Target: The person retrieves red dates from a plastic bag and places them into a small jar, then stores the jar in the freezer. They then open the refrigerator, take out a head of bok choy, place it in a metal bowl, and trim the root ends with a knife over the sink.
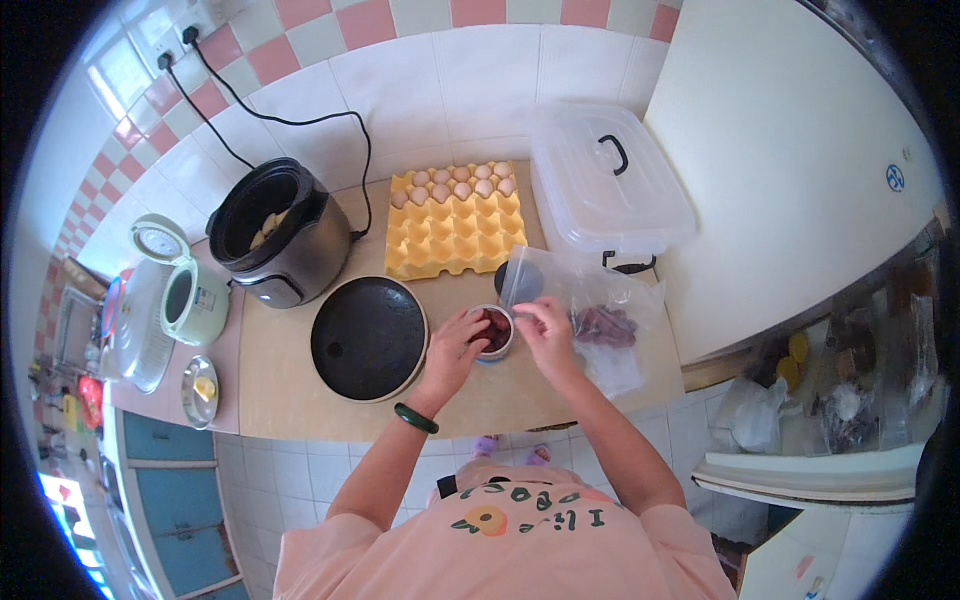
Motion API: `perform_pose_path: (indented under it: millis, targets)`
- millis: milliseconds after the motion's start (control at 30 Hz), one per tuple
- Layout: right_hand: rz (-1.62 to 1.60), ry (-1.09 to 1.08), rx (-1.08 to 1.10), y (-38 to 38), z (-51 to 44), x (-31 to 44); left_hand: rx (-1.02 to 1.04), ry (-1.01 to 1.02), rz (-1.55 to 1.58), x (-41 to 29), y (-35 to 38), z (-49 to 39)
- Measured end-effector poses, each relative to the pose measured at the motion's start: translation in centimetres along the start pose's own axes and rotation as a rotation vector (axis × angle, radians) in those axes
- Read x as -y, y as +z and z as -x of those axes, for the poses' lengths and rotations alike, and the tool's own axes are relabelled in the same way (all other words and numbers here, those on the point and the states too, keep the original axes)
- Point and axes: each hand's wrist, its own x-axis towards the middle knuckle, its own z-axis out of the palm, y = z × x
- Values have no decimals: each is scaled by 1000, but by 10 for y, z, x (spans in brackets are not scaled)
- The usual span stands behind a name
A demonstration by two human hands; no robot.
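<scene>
A small round container (491,353) holding dark red pieces stands on the counter before me. My left hand (453,350) rests at its left side, with fingertips over the rim at the contents. At its right, my right hand (545,330) has its thumb and fingers close together beside the edge of a clear zip bag (551,268); whether they pinch it cannot be told. Dark red pieces (606,326) lie in the bag. Behind the container is a dark round lid (523,280), partly under the bag. A black round pan (369,338) lies to the left.
Behind are a yellow egg tray (455,236) with eggs in its back rows and a lidded plastic bin (611,180). An open electric cooker (289,232), a mint-green cooker (196,304) and a metal bowl (200,392) stand left. An open fridge (806,472) is at right.
</scene>
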Motion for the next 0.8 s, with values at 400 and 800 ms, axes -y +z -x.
perform_pose_path:
  millis: [400,800]
  targets:
    - [808,147,435,-70,62,-40,-68,-453,456,4,5,2]
    - [1063,-7,690,-75,46,-43,-53,-340,326,32,22,-3]
